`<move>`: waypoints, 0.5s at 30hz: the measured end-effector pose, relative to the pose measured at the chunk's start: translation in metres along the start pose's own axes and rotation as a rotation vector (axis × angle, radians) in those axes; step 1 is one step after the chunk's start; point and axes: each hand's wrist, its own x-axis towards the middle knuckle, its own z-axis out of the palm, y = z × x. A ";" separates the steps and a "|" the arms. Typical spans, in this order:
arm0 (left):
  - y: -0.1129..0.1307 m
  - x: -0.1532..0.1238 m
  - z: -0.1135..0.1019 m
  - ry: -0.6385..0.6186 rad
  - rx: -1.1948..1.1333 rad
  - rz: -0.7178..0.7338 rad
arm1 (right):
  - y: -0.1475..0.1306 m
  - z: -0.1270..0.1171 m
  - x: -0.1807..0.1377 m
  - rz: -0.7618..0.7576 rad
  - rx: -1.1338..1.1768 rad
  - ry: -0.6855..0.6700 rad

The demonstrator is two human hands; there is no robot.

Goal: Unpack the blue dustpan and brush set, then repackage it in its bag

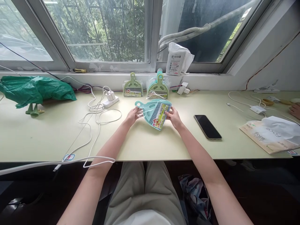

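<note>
Between my two hands is a light-blue mini dustpan and brush set (152, 114) in clear plastic wrap, with a printed label on it. It is tilted, its looped handle toward the upper left. My left hand (132, 115) grips the wrap near the handle end. On the other side my right hand (173, 116) holds the wide edge, thumb over the label. Behind it, a stack of similar wrapped sets (159, 86) leans at the wall, a green one in front. Left of that stack stands another green wrapped set (132, 86).
A black phone (207, 127) and a tissue pack (269, 134) lie to the right. White cables (100, 115) and a power strip (111, 102) spread on the left, near a green plastic bag (37, 90). Another person's hand (294, 110) shows at the right edge.
</note>
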 end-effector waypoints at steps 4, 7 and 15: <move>0.018 -0.004 -0.014 0.089 0.146 0.168 | -0.002 -0.008 0.001 -0.005 -0.028 0.000; 0.030 -0.011 -0.017 0.063 0.348 0.251 | -0.004 -0.006 -0.004 0.042 -0.068 -0.117; 0.029 -0.009 -0.016 0.059 0.429 0.135 | -0.008 0.003 -0.010 0.099 -0.094 -0.276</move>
